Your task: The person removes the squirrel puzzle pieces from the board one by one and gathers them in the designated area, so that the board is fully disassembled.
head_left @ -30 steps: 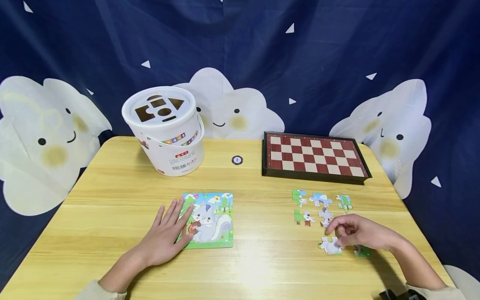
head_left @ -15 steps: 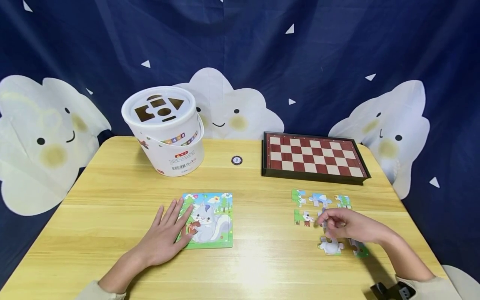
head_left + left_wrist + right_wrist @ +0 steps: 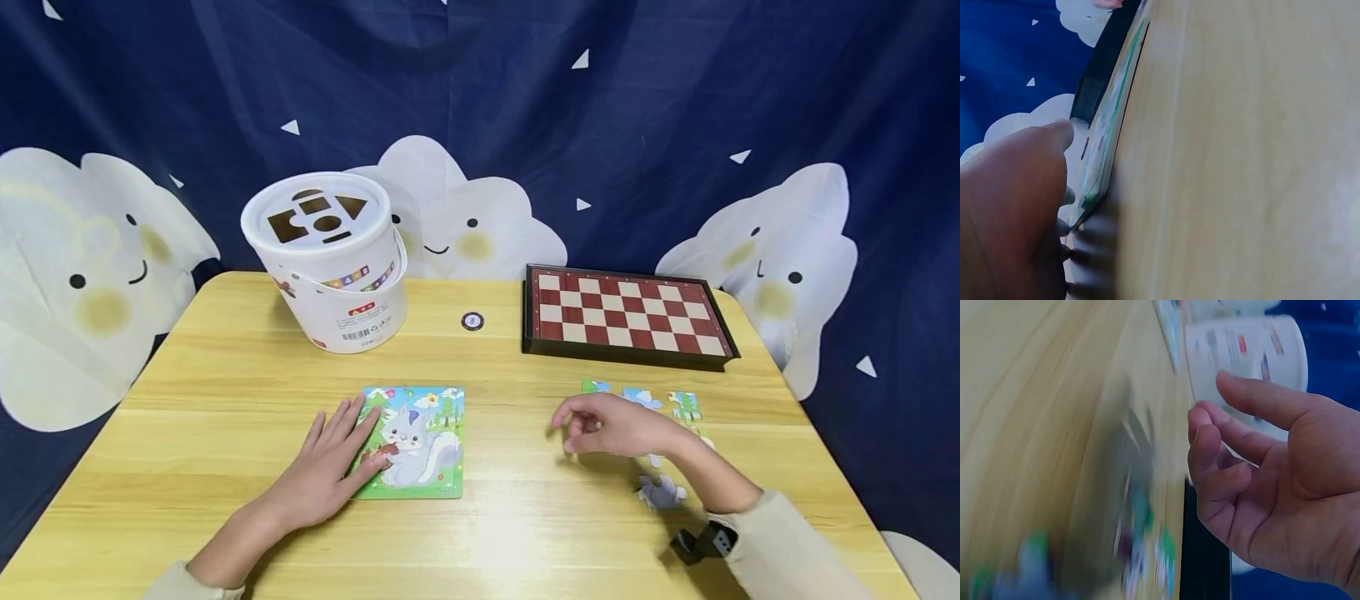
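My left hand (image 3: 318, 475) lies with its fingers spread over the left edge of a squirrel picture puzzle (image 3: 423, 446). In the left wrist view the thumb (image 3: 1057, 134) shows beside the board's edge. My right hand (image 3: 611, 425) is over the table, left of and partly over the loose jigsaw pieces. Its fingers are bent, the thumb stands apart from them, and nothing is between them in the right wrist view. One jigsaw piece (image 3: 662, 493) with a grey body lies below the hand. Another piece (image 3: 684, 406) shows above the forearm. Several others are partly hidden.
A white shape-sorter bucket (image 3: 330, 275) stands at the back left. A red and white chessboard (image 3: 626, 312) with a black frame lies at the back right. Between them lies a small round chip (image 3: 472, 321). A blue cloud-patterned curtain (image 3: 465, 75) hangs behind the table (image 3: 525, 533).
My right hand has moved left, away from above the loose pieces toward the middle of the table. The left hand has stayed almost in place on the squirrel puzzle.
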`<state>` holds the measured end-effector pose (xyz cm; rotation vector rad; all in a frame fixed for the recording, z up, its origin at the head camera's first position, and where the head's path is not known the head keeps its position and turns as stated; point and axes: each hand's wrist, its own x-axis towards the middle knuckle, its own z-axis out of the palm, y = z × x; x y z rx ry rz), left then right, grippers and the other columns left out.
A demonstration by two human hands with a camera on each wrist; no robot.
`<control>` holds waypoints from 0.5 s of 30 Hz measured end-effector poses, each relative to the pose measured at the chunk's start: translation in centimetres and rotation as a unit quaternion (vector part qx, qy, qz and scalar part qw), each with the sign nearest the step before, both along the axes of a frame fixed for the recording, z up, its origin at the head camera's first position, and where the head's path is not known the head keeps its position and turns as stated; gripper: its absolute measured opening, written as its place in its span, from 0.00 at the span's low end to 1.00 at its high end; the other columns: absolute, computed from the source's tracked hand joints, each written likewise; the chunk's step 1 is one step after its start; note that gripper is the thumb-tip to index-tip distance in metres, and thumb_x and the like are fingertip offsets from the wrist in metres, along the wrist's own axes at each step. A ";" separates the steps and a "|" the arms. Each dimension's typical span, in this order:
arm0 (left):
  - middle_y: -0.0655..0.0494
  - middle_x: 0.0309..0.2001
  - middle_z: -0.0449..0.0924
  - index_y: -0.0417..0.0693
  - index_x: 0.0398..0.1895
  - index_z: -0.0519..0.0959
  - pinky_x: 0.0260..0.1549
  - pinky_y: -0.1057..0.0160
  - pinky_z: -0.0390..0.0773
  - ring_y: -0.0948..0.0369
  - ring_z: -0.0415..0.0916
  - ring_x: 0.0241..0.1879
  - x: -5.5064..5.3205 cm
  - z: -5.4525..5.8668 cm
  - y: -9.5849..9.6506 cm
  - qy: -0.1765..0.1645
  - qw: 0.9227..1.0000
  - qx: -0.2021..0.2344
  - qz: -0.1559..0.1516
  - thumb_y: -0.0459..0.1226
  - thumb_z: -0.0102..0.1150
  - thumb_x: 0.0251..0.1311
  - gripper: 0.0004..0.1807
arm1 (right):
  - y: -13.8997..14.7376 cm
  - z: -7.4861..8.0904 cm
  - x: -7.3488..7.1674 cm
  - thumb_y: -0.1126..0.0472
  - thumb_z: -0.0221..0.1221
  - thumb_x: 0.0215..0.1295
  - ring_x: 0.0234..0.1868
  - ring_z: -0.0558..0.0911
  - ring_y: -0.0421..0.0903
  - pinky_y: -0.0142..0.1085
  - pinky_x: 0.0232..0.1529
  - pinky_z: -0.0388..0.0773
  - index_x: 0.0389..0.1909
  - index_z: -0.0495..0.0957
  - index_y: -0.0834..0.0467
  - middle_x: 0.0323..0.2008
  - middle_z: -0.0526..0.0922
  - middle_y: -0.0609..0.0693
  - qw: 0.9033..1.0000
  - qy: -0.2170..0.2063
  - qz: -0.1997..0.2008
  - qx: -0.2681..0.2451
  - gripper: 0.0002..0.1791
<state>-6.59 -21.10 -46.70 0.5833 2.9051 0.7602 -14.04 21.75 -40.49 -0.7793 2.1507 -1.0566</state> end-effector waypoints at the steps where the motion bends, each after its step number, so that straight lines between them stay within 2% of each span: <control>1: 0.39 0.81 0.43 0.43 0.80 0.56 0.73 0.35 0.35 0.38 0.39 0.79 0.0 0.1 -0.1 -0.008 1.000 0.004 0.001 0.55 0.49 0.76 0.39 | -0.9 -0.1 -0.1 0.65 0.63 0.70 0.33 0.79 0.43 0.31 0.36 0.76 0.52 0.78 0.64 0.33 0.83 0.54 1.000 0.002 0.003 0.001 0.13; 4: 0.40 0.81 0.42 0.42 0.81 0.54 0.73 0.35 0.34 0.38 0.37 0.79 -0.3 0.4 -0.5 -0.023 1.000 0.005 0.004 0.57 0.50 0.74 0.43 | -3.5 -0.3 -0.3 0.65 0.63 0.70 0.35 0.81 0.45 0.31 0.37 0.78 0.53 0.78 0.64 0.35 0.84 0.54 1.000 0.010 0.011 -0.007 0.14; 8: 0.43 0.82 0.43 0.43 0.82 0.51 0.74 0.36 0.33 0.40 0.37 0.80 -0.7 0.7 -1.5 -0.026 1.000 -0.009 -0.006 0.62 0.55 0.69 0.50 | -6.7 -0.7 -0.5 0.65 0.63 0.69 0.37 0.83 0.44 0.32 0.42 0.80 0.53 0.78 0.65 0.35 0.85 0.50 0.999 0.021 0.012 -0.027 0.15; 12: 0.46 0.81 0.47 0.43 0.82 0.51 0.74 0.38 0.33 0.41 0.40 0.80 -1.2 0.4 -2.7 -0.016 0.999 -0.008 -0.029 0.64 0.61 0.62 0.55 | -9.9 -1.6 -0.6 0.66 0.63 0.69 0.38 0.82 0.41 0.32 0.48 0.80 0.54 0.78 0.66 0.34 0.84 0.47 0.999 0.025 0.009 -0.047 0.15; 15: 0.46 0.81 0.49 0.43 0.81 0.52 0.75 0.39 0.32 0.40 0.41 0.79 -1.4 0.0 -3.5 -0.012 0.999 -0.003 -0.043 0.65 0.64 0.59 0.58 | -12.3 -2.3 -0.5 0.66 0.64 0.69 0.37 0.79 0.38 0.31 0.47 0.79 0.54 0.79 0.66 0.34 0.82 0.45 0.998 0.032 0.006 -0.053 0.15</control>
